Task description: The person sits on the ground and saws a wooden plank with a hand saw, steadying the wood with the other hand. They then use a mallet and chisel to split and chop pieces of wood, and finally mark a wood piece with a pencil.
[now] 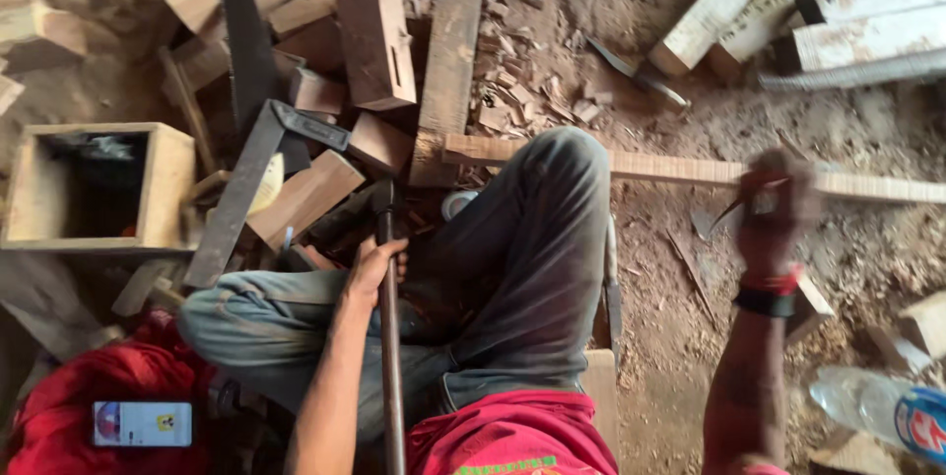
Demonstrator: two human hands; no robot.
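- Red shirt [512,436] fills the bottom edge, nearest the lens; person sits on the floor, bent knee [562,169] in grey trousers is my landmark.
- Left hand [374,263] sits left of the knee, fingers [386,250] wrapped tight round a long dark handle [391,357].
- Handle's long axis runs near vertical in frame: from the shirt up past the left hand to a dark head [382,194] level with the knee.
- Right hand [774,204] is raised well right of the knee and motion-blurred; fingers look closed on a small pointed tool [739,204], kind not readable.
- Long wood strip [680,169] passes under the knee and runs out rightward, long axis horizontal, just behind the right hand. Right hand is clearly nearer to it.
- Left of the knee: scrap wood blocks [374,32], a steel square [241,194], an open wooden box [163,184].
- Plastic bottle [877,406] lies far lower right of the knee.
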